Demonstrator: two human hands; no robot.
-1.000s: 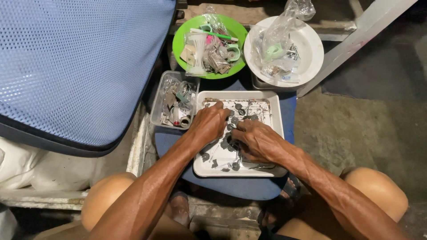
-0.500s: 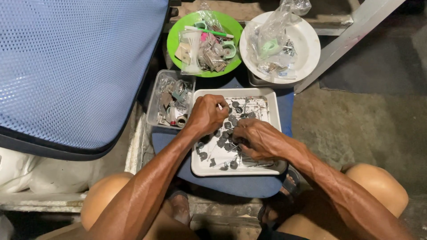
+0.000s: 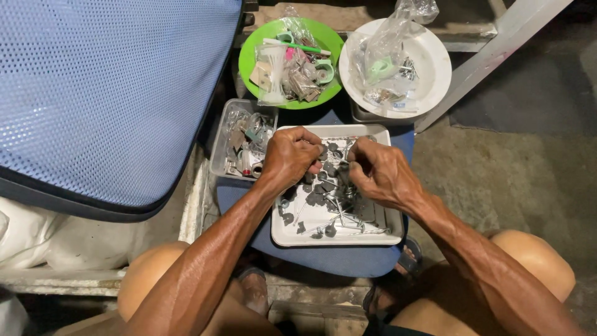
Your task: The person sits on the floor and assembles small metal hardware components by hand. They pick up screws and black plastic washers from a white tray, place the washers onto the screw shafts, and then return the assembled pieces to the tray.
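A: Where are the hands?

B: Both over the white tray (image 3: 379, 233). The left hand (image 3: 291, 157) is curled narrow at its left rim, fingertips pinched; on what, I cannot tell. The right hand (image 3: 380, 172) is curled above the middle, pinching something small.

A: And the screws (image 3: 341, 214)?

B: Loose in the tray with dark washers (image 3: 318, 198), many unsorted. Beyond it sit 2 bowls, green bowl (image 3: 249, 57) and white bowl (image 3: 435, 62).

Both forearms are bare, lean and sinewy, with raised veins and tendons running down to the wrists. The left hand (image 3: 291, 157) and right hand (image 3: 380, 172) wear no gloves, rings or watch. The knees are bare too; dark sandals cover the feet.
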